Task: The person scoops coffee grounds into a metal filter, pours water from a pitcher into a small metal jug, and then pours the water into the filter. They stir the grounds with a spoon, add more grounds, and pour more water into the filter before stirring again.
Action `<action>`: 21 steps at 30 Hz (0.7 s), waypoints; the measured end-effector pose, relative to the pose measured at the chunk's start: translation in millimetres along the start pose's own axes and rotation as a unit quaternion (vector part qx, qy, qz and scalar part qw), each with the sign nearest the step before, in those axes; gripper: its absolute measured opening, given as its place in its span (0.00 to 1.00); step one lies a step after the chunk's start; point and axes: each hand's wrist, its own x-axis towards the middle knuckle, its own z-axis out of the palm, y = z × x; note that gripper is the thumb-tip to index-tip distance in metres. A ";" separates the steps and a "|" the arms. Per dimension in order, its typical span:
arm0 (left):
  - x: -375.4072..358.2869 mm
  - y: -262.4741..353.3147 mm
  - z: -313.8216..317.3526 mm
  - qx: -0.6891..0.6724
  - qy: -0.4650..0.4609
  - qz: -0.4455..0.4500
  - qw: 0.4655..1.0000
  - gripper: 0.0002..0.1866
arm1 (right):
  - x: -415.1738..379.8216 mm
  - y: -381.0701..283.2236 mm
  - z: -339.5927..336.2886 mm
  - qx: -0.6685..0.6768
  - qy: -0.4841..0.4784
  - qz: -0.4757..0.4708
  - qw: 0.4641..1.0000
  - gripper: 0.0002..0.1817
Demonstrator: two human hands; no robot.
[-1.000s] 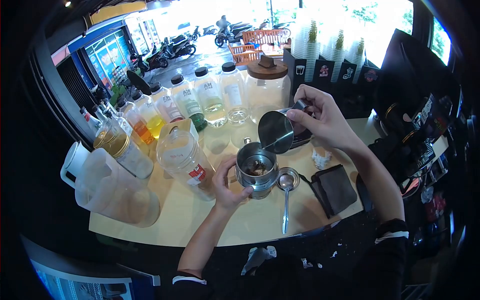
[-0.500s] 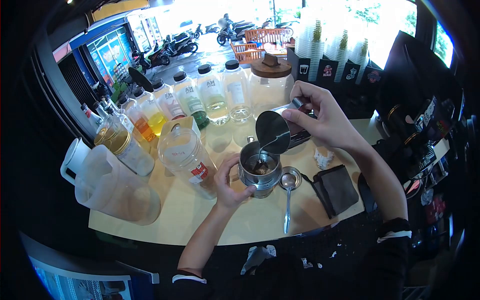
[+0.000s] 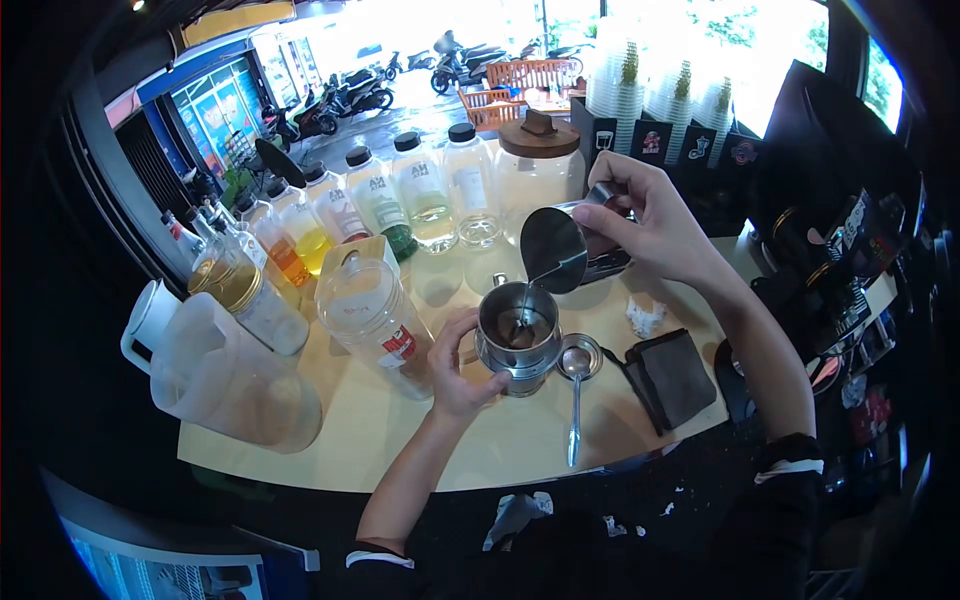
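My right hand (image 3: 650,220) is closed around the handle of a dark metal pitcher (image 3: 545,238), tilted with its mouth down to the left. A thin stream of liquid falls from it into a metal drip coffee filter (image 3: 535,362). Dark liquid or grounds show inside the filter. My left hand (image 3: 463,378) curls round the filter's near left side, thumb in front, fingers behind. What the filter stands on is mostly hidden. Just right of it, a metal spoon (image 3: 574,420) rests with its bowl in a small round metal dish (image 3: 596,352).
A folded dark cloth (image 3: 672,380) and crumpled white tissue (image 3: 645,317) lie to the right. Left stand a clear plastic jug (image 3: 375,310) and a large pitcher (image 3: 240,385). Several bottles, a wooden-lidded jar (image 3: 540,175) and stacked cups (image 3: 615,90) line the back.
The dark pitcher and my right hand have moved slightly up and to the right, lengthening the visible stream. Liquid in the filter looks higher. My left hand has stayed in place.
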 end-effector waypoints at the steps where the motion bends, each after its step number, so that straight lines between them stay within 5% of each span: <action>1: -0.1 -0.6 -0.3 0.001 -0.002 0.003 1.000 0.41 | 0.0 0.0 -0.1 0.000 0.000 0.000 1.000 0.14; 21: 0.4 2.0 2.6 -0.012 0.008 -0.001 1.000 0.40 | 12.9 12.6 10.2 -0.037 0.029 -0.051 0.998 0.15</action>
